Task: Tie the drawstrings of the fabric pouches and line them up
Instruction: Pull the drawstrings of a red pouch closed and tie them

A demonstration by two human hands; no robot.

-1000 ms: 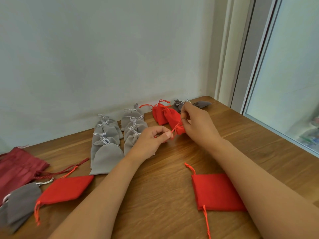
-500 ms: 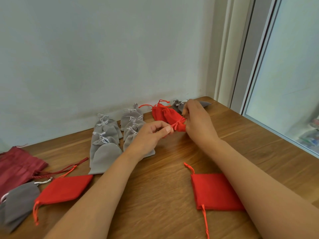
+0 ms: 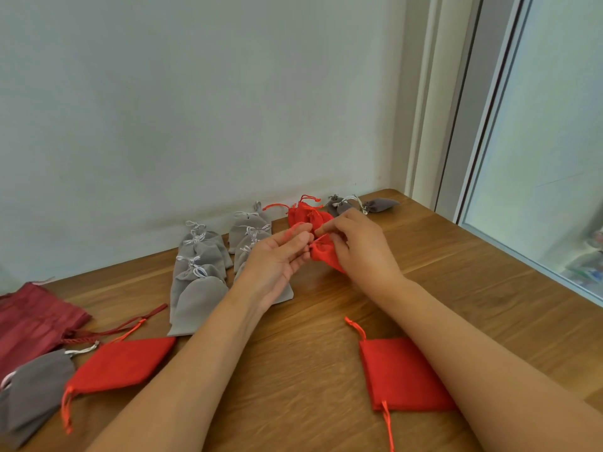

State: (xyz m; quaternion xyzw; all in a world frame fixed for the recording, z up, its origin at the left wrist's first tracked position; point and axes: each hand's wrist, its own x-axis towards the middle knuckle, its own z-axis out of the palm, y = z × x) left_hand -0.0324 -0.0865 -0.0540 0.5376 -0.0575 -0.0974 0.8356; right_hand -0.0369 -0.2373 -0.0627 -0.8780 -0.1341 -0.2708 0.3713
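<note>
Your left hand [image 3: 277,259] and right hand [image 3: 359,252] pinch the red pouch's [image 3: 326,256] drawstring [image 3: 320,237], apparently mid-knot. The grey pouches [image 3: 199,278] beside your left hand look tied. Several untied pouches [image 3: 120,367] wait short of both hands.

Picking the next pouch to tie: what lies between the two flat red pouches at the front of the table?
Head view: only the person's left forearm crosses bare table between left red pouch and right red pouch.

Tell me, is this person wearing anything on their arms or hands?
Nothing that shows. The left hand and right hand are bare: no gloves, rings or watch visible. The left forearm and right forearm are bare too, with no sleeves in the picture; anything worn higher up is out of view.
</note>
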